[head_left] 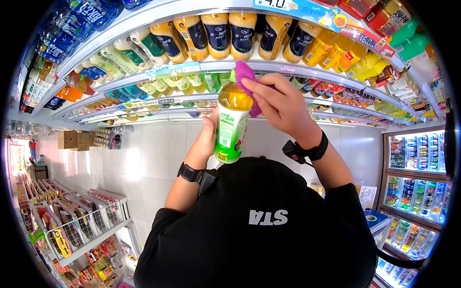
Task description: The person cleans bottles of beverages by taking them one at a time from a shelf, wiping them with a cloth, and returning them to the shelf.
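A drink bottle (pixel 231 126) with a green and white label, amber liquid and a green cap is held up in front of my chest. My left hand (pixel 208 130) is wrapped round its lower side, the far fingers mostly hidden behind it. In my right hand (pixel 277 102) is a purple cloth (pixel 248 82), pressed against the bottle's neck and shoulder near the cap. Dark bands with small boxes sit on both wrists.
Shelves of bottled drinks curve ahead, with a row of orange bottles (pixel 241 36) close above my hands. Glass-door coolers (pixel 415 192) stand at right. A wire rack (pixel 91 218) of packaged goods is at lower left, and cardboard boxes (pixel 76 140) lie on the tiled floor (pixel 158 163).
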Available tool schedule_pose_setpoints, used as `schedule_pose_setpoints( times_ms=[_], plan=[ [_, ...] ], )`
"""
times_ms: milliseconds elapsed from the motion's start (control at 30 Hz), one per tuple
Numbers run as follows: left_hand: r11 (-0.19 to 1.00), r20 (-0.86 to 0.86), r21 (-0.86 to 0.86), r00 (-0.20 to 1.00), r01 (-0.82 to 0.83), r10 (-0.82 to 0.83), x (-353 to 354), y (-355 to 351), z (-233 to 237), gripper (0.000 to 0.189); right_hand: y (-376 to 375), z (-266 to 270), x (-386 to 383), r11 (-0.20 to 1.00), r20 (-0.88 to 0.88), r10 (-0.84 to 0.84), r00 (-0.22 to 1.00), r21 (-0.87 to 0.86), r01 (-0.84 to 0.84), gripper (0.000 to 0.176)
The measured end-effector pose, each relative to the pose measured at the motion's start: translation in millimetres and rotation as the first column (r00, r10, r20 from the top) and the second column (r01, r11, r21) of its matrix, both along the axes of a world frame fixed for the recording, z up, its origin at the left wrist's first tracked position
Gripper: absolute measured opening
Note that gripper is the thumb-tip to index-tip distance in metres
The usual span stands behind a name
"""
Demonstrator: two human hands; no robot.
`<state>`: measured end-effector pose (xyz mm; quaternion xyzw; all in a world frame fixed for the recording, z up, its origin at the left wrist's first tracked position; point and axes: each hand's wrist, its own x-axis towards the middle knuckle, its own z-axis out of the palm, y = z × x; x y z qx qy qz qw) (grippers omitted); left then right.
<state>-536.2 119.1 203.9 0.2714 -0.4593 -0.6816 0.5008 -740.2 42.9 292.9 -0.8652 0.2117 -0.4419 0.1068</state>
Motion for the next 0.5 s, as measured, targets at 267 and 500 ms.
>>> schedule_pose_setpoints(
  times_ms=[267, 500],
  plan=[
    [0.998, -0.084, -0.024, 0.995, 0.053, -0.055, 4.7, 0.3, -1.1, 0.100, -1.0, 10.5, -9.5, 0.974, 0.090, -0.123, 0.988, 0.204, 0.102, 0.025],
    [0.960, 0.193, -0.197, 0.952, -0.199, 0.237, -0.7, 0.1, -2.7, 0.089, 2.5, -0.3, -7.5, 0.998, 0.058, 0.030, 0.998, 0.051, -0.033, 0.031]
  ],
)
